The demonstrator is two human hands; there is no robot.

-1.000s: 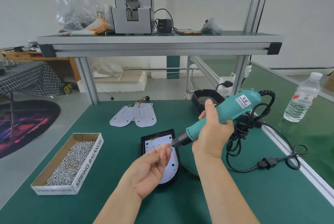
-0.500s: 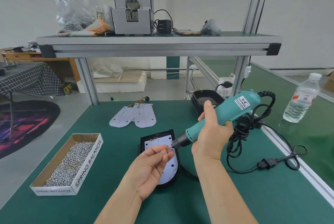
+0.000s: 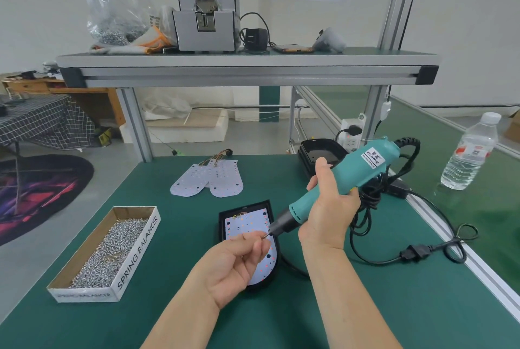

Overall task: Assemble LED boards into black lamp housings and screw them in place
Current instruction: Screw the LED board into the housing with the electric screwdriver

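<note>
A black lamp housing (image 3: pixel 223 219) lies on the green bench with a white LED board (image 3: pixel 244 224) seated inside it. My right hand (image 3: pixel 327 208) grips a teal electric screwdriver (image 3: pixel 349 180), its bit slanting down and left over the board. My left hand (image 3: pixel 235 263) hovers above the housing, palm up, and pinches a small screw (image 3: pixel 264 235) right at the bit's tip. Two spare LED boards (image 3: pixel 209 178) with coloured wires lie farther back. Empty black housings (image 3: pixel 320 151) are stacked at the back right.
A cardboard box (image 3: pixel 135 258) holding several loose screws sits at the left. The screwdriver's black cord and plug (image 3: pixel 413 253) coil at the right by the bench rail. A water bottle (image 3: pixel 468 151) stands on the neighbouring bench. An overhead shelf (image 3: pixel 244 67) carries a screw feeder.
My left fingers have closed a little tighter on the screw at the bit's tip. Both hands and the screwdriver have barely shifted.
</note>
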